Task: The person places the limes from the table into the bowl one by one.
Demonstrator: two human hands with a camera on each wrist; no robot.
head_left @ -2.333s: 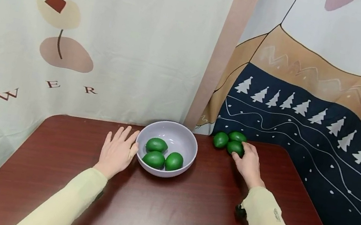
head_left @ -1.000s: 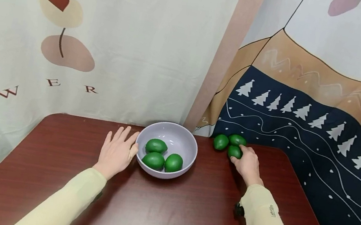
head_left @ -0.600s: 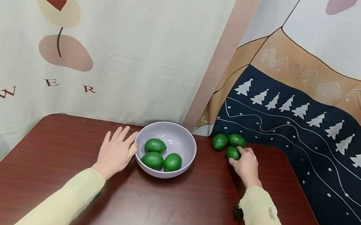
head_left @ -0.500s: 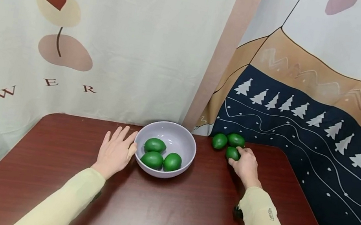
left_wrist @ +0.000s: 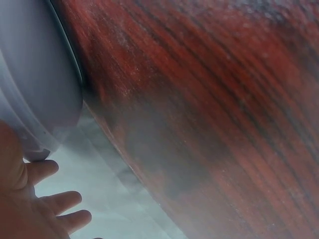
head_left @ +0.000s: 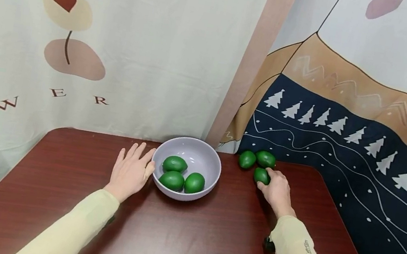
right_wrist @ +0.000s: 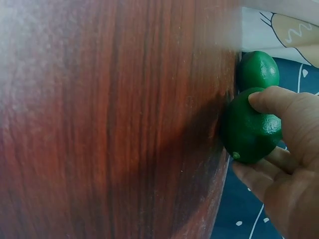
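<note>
At the table's far right my right hand (head_left: 278, 190) pinches a green lime (head_left: 261, 176) between thumb and fingers. In the right wrist view the thumb lies on the near face of that lime (right_wrist: 251, 127), with fingers curled around its other side. Two more limes lie just behind it, one at the left (head_left: 247, 160) and one at the back (head_left: 265, 159). My left hand (head_left: 131, 173), fingers straight and spread, rests against the left side of a pale lavender bowl (head_left: 211, 155). Three limes (head_left: 172, 180) sit inside the bowl. The left wrist view shows the bowl's outer wall (left_wrist: 45, 64) beside the fingers.
The dark red-brown wooden table (head_left: 183, 245) has rounded far corners. Directly behind it hang a pale printed curtain (head_left: 160, 48) and a navy cloth with white trees (head_left: 324, 152). The bowl stands close to the far edge.
My right hand has drawn its lime slightly toward me, and a gap has opened between it and the two limes behind. My left hand and the bowl have stayed in place.
</note>
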